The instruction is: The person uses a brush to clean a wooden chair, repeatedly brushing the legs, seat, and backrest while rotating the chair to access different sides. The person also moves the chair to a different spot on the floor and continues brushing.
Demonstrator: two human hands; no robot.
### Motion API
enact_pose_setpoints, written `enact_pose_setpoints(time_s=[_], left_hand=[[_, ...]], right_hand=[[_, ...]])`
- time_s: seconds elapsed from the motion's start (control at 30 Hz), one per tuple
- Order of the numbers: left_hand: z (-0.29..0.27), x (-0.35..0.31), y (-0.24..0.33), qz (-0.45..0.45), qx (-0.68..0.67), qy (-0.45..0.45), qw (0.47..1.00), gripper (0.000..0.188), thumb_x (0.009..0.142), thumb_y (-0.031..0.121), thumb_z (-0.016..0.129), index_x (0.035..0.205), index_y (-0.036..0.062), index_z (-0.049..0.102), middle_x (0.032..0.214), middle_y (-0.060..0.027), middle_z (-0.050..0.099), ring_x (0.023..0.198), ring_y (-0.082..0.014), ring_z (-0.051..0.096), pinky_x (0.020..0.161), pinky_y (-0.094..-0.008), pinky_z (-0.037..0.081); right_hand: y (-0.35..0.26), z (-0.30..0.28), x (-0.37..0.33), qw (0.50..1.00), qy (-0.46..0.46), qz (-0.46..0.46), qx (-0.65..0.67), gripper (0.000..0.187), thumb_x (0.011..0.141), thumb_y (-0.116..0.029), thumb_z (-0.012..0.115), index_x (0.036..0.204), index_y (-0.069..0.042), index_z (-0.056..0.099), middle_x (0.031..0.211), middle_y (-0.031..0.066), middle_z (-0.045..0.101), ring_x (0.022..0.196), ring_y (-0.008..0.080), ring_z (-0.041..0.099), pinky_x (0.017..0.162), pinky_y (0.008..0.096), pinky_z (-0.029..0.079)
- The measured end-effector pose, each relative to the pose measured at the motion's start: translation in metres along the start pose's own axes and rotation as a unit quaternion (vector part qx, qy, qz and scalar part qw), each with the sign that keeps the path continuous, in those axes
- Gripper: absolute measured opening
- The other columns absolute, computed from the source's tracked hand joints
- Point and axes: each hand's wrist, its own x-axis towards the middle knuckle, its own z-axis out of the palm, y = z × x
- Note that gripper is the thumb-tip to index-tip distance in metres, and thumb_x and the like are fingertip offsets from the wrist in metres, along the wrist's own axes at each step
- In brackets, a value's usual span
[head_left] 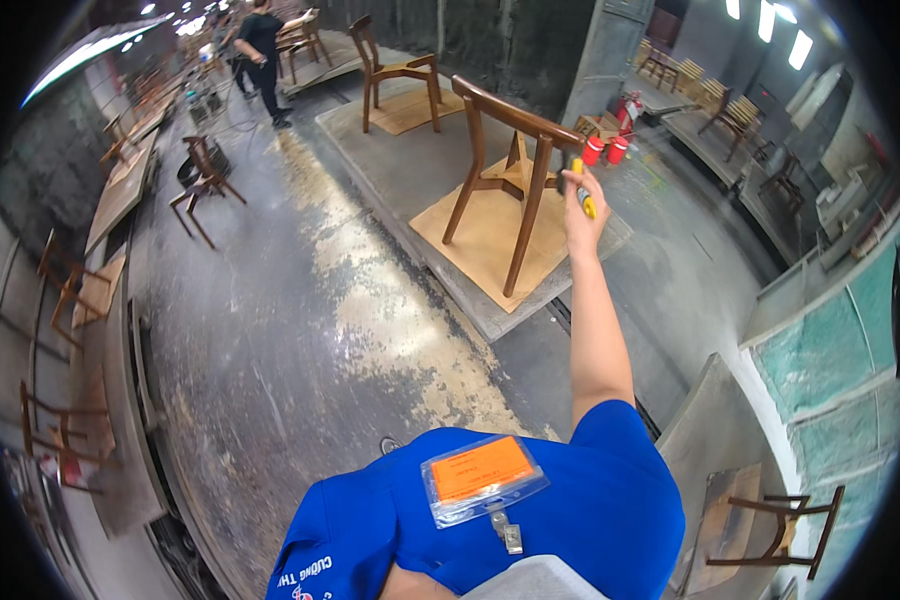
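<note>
My right hand point(577, 212) is being the grip here, and its fingers are wrapping around a short yellow hand tool with a dark end point(589, 208). I am squeezing it in the middle, maybe so it isn't wobbling. The shiny brown wooden chair with a curved back rail and no seat pad point(527, 212) is standing upright just left of my grip. I can't tell if the tool is touching it. My arm is reaching out nearly straight because the chair is standing away from my body. Below my grip, a flat tan square board point(480, 240) is lying under its legs, perhaps sparing its feet from scratches. A low grey platform point(400, 165) is holding the board up off the floor, probably so I am bending less. Past my grip, two small red tubs point(617, 150) are sitting out of the way. My left hand isn't showing, so I can't tell what it's doing.
</note>
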Motion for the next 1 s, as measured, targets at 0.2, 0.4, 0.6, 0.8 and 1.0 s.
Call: enact_pose_setpoints(time_s=[0.2, 0.4, 0.6, 0.8, 1.0], left_hand=[[-0.136, 0.120, 0.037, 0.063, 0.242, -0.004, 0.968, 0.049, 0.096, 0.052, 0.062, 0.111, 0.0099, 0.082, 0.118, -0.0201, 0.079, 0.121, -0.0398, 0.072, 0.103, -0.0451, 0.059], [-0.256, 0.248, 0.113, 0.388, 0.152, 0.211, 0.884, 0.020, 0.095, 0.022, 0.075, 0.109, 0.0086, 0.082, 0.100, -0.0151, 0.081, 0.090, -0.0326, 0.079, 0.082, -0.0457, 0.063], [-0.263, 0.339, 0.255, 0.164, -0.254, -0.036, 0.952, 0.018, 0.097, 0.017, 0.075, 0.110, 0.0070, 0.080, 0.090, -0.0089, 0.078, 0.081, -0.0228, 0.075, 0.073, -0.0395, 0.060], [-0.216, 0.374, 0.378, 0.148, 0.013, -0.114, 0.982, 0.019, 0.097, 0.016, 0.072, 0.112, 0.0067, 0.079, 0.091, -0.0093, 0.078, 0.082, -0.0231, 0.075, 0.072, -0.0385, 0.060], [-0.208, 0.403, 0.529, 0.147, -0.116, -0.155, 0.970, 0.021, 0.097, 0.015, 0.070, 0.115, 0.0064, 0.078, 0.092, -0.0098, 0.077, 0.083, -0.0233, 0.075, 0.071, -0.0374, 0.059]], right_hand=[[0.007, 0.125, 0.041, 0.967, 0.141, 0.052, -0.206, 0.034, 0.082, 0.004, 0.076, 0.111, -0.014, 0.077, 0.139, 0.0235, 0.069, 0.140, 0.0428, 0.060, 0.118, 0.0493, 0.048], [-0.004, 0.207, 0.030, 0.997, -0.063, -0.013, 0.047, 0.020, 0.088, 0.000, 0.071, 0.097, -0.015, 0.080, 0.131, 0.0252, 0.073, 0.140, 0.0414, 0.061, 0.118, 0.0454, 0.047], [0.005, 0.120, 0.019, 0.927, 0.281, -0.013, -0.246, 0.014, 0.084, -0.001, 0.069, 0.095, -0.007, 0.075, 0.141, 0.0307, 0.066, 0.139, 0.0478, 0.059, 0.113, 0.0487, 0.050], [-0.011, 0.258, 0.022, 0.991, 0.047, 0.099, -0.078, 0.010, 0.091, -0.003, 0.068, 0.094, -0.009, 0.076, 0.142, 0.0263, 0.068, 0.136, 0.0366, 0.065, 0.111, 0.0456, 0.052], [-0.011, 0.224, 0.038, 0.982, 0.103, 0.150, 0.050, 0.015, 0.091, 0.008, 0.072, 0.094, -0.006, 0.078, 0.146, 0.0191, 0.069, 0.141, 0.0350, 0.062, 0.118, 0.0460, 0.047]])
